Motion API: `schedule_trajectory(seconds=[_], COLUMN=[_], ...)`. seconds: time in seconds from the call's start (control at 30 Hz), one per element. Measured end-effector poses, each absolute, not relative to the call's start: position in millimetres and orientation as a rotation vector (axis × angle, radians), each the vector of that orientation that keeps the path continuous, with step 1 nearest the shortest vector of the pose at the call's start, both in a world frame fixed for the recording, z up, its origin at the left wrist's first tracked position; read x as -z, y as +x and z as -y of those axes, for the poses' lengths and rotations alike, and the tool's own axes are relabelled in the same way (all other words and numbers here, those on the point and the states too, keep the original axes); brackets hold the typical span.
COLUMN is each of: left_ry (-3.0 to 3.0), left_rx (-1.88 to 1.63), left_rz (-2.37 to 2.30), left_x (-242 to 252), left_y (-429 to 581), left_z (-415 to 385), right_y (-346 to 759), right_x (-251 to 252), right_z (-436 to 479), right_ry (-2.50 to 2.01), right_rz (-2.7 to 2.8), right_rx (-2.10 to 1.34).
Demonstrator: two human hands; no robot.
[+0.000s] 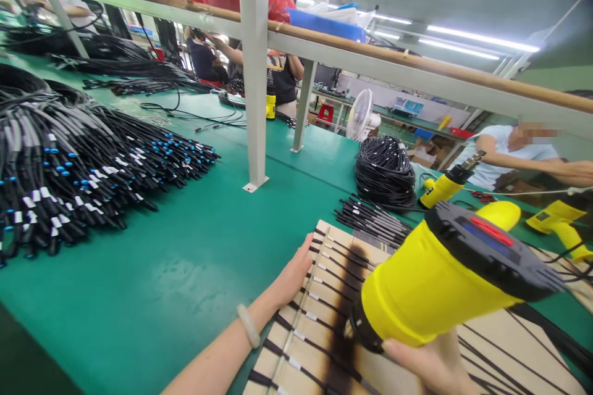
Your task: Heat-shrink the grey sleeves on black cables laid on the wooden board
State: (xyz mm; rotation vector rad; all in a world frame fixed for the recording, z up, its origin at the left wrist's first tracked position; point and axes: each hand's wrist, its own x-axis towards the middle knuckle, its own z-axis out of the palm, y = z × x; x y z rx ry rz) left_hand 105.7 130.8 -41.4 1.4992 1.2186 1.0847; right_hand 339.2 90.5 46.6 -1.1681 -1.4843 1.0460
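Note:
My right hand [428,365] grips a yellow heat gun [430,287] with a black back end, its nozzle aimed down at a wooden board [306,345]. Several black cables [324,278] with white sleeves lie in rows across the board, over a dark scorched stripe. My left hand [291,274] rests flat on the board's left edge, fingers together and stretched out; a pale bangle sits on that wrist.
A large heap of black cables [69,166] with blue and white ends lies at left on the green table [162,271]. A coil of black cable [385,171] and a second heat gun [445,186] stand behind. White frame posts [254,74] rise mid-table. Other people work at the far side.

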Motion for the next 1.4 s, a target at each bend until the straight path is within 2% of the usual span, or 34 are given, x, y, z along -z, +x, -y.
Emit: schedule_trajectory(seconds=[0.13, 0.3, 0.53, 0.73, 0.9, 1.1, 1.4], left_ry=[1.491, 1.514, 1.483, 1.526, 1.511, 1.541, 1.544], left_rx=[-1.1, -1.068, -1.074, -1.065, -1.074, -1.041, -1.04], left_rz=[-1.207, -1.203, -1.207, -1.196, -1.208, -1.212, -1.21], left_x=[41, 44, 44, 45, 46, 41, 44], left_y=[105, 105, 105, 105, 106, 106, 106], left_z=[-130, -131, -130, -131, -131, -128, -130], right_y=[330, 339, 335, 338, 331, 344, 333], right_x=[-55, -42, -44, -37, -46, -32, -48], right_z=[-96, -95, -98, -91, -101, -87, -93], right_ry=[-1.131, -1.157, -1.211, -1.211, -1.176, -1.296, -1.256], right_rz=[1.505, 1.579, 1.544, 1.512, 1.583, 1.52, 1.574], right_rx=[-1.075, -1.144, -1.021, -1.147, -1.078, -1.104, -1.071])
